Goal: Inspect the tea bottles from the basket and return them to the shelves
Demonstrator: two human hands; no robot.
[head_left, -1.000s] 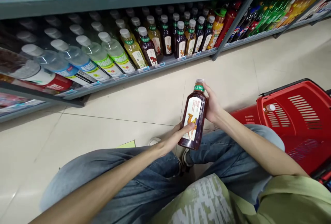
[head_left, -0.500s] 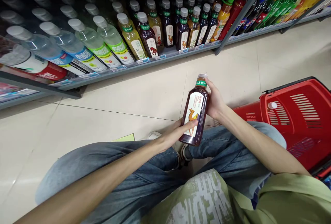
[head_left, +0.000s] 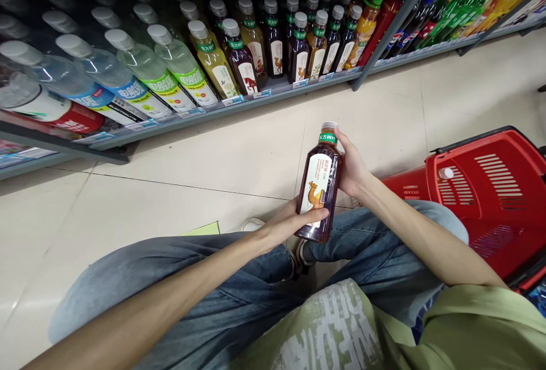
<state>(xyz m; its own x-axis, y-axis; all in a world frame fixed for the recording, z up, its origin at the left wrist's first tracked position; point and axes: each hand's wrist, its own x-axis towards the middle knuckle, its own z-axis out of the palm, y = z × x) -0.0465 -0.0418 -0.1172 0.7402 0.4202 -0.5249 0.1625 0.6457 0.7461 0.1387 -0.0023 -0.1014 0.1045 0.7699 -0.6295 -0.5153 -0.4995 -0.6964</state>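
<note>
A dark tea bottle (head_left: 319, 185) is in both hands, up above the floor (head_left: 200, 171) and over the feet. The left hand (head_left: 290, 223) holds it low down. Its thumb goes across the front, over the bottom of the white label (head_left: 314, 188), and its other fingers are hidden behind. The right hand (head_left: 353, 168) is curled on the other side of the bottle, higher up. Its thumb sits by the neck, just under the white cap (head_left: 330, 125), and most of its fingers are hidden too. So the bottle is between the two hands and touches both. It leans a bit, with its cap pointing away from the person and a little to the right. The label faces up and shows a camel (head_left: 315, 194). The person has blue jeans (head_left: 128, 284) and a green shirt (head_left: 384, 347). A red basket (head_left: 533, 185) is by the right knee, with a small white cap (head_left: 446, 173) showing inside. In front is a low shelf (head_left: 284, 93) with rows of bottles (head_left: 298, 51), well apart from the hands.
</note>
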